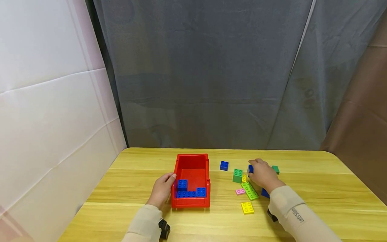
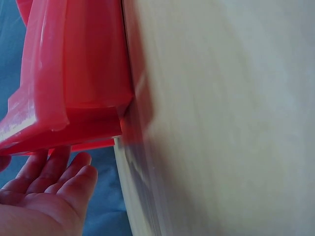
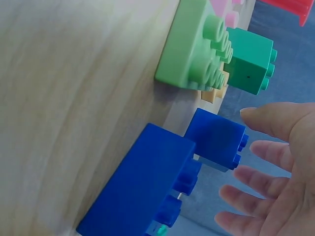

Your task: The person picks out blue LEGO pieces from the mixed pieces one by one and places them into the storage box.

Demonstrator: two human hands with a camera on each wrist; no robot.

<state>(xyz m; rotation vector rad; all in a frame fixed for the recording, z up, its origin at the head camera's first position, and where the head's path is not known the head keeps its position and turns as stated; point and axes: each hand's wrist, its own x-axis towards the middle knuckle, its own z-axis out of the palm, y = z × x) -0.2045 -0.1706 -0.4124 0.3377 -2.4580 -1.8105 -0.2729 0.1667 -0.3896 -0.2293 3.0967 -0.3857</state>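
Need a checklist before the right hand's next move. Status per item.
1. Red bin steadied: ok, left hand grips its left side.
2. Room inside: ok, blue toy bricks sit at the near end only.
3. Right hand positioned: ok, at a loose blue brick, the likely pick.
4. Grip formed: not ok, fingers look spread.
5. Contact with that brick: cannot tell.
6. Straight path to bin: not ok, green brick stands between; probably lift over.

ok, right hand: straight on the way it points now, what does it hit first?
Likely the blue block just ahead of the right hand, by its thumb tip; depth is unclear, so contact already can't be ruled out.
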